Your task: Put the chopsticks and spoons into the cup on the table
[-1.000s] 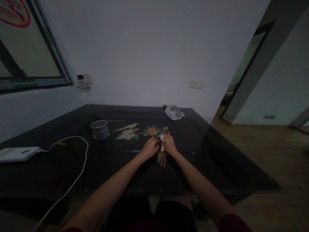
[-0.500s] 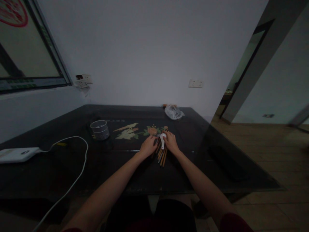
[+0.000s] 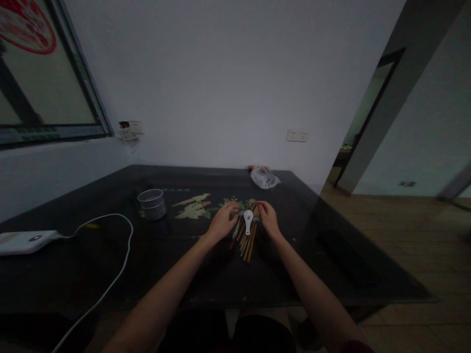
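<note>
A bundle of wooden chopsticks (image 3: 248, 243) lies on the dark glass table (image 3: 110, 274) with a white spoon (image 3: 248, 219) on top of it. My left hand (image 3: 222, 221) rests on the left side of the bundle, fingers curled against it. On the right side my right hand (image 3: 269, 219) presses in with bent fingers. Both hands cup the pile between them. Whether either hand truly grips the chopsticks is hard to make out in the dim light.
A small metal cup (image 3: 152, 203) stands left of the hands. A white power bank (image 3: 22, 241) with a looping white cable (image 3: 121, 255) lies at the far left. A crumpled plastic bag (image 3: 264, 177) sits near the back wall. A doorway opens at the right.
Both hands have slid slightly apart along the bundle's sides, so the white spoon now shows fully between them. The view has tilted a little.
</note>
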`<state>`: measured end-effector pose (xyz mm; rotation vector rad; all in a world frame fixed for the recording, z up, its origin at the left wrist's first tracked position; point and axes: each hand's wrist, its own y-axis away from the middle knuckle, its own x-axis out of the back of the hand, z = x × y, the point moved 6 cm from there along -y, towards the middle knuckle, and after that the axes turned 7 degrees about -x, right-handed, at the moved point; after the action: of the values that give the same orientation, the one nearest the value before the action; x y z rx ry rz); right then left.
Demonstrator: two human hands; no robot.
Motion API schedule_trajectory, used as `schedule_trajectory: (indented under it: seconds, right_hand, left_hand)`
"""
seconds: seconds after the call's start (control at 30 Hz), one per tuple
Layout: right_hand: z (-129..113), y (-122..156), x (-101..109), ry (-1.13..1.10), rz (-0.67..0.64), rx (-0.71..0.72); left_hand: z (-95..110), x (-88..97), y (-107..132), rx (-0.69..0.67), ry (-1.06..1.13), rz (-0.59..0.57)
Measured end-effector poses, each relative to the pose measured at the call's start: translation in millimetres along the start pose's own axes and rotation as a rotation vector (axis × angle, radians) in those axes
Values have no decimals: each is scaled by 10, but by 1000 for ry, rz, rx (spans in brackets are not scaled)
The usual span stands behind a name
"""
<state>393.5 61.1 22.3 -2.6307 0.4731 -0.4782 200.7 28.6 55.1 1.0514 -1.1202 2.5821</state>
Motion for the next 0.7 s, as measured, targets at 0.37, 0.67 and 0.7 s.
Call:
schedule_trajectory:
  seconds: [0.37,0.67,0.7]
  right_hand:
    - [-669,167,-93,-184,-170,-16]
    - [-1185,431,-886,-261,-417,102]
    - [-1215,490,-1089,-273,-461,114]
  left_hand:
    - [158,1104,117,-68,31,282]
    - [-999,2345,878,149,-205,945]
    - [-1192,2382,951,219,-143,968]
